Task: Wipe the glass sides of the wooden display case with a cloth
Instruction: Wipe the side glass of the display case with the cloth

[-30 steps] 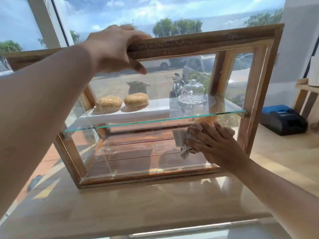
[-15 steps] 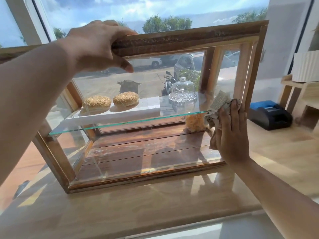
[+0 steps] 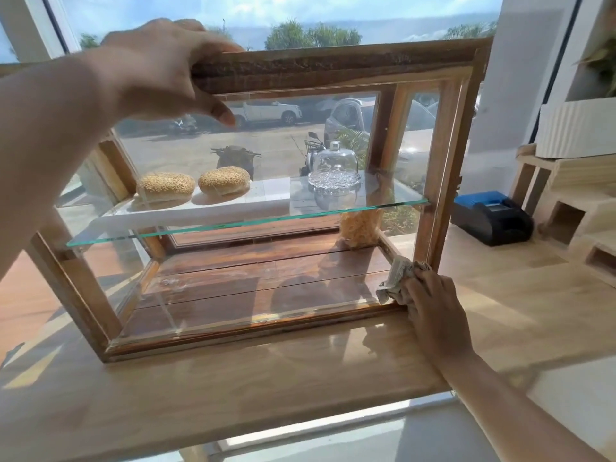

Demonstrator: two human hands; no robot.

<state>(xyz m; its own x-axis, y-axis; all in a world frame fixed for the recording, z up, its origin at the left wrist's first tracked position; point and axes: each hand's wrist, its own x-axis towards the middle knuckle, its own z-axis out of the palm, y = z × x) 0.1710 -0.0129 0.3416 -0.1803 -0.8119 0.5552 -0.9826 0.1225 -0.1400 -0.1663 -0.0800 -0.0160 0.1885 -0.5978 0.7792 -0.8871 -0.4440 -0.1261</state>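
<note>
Wooden display case (image 3: 333, 66) is sitting on a pale wooden counter (image 3: 233, 388) in front of a large window, with its front glass pane facing the camera. The left hand (image 3: 160, 68) is gripping the case's top rail near its left end, fingers hooking over the top and the thumb pointing down over the glass. The right hand (image 3: 433, 308) is curling around a crumpled cloth (image 3: 396, 275) and pressing it against the lower right corner of the front pane, just beside the right post and the bottom rail. Inside, a glass shelf (image 3: 246, 225) is spanning the case; two seeded buns (image 3: 165, 186) are lying side by side on a white board (image 3: 200, 211) at its left, and a clear glass dome (image 3: 335, 168) is standing at its right. A black and blue device (image 3: 490, 218) is resting on the counter to the right of the case, apart from it, and a white ribbed pot (image 3: 576, 128) is standing on a wooden stand farther right.
</note>
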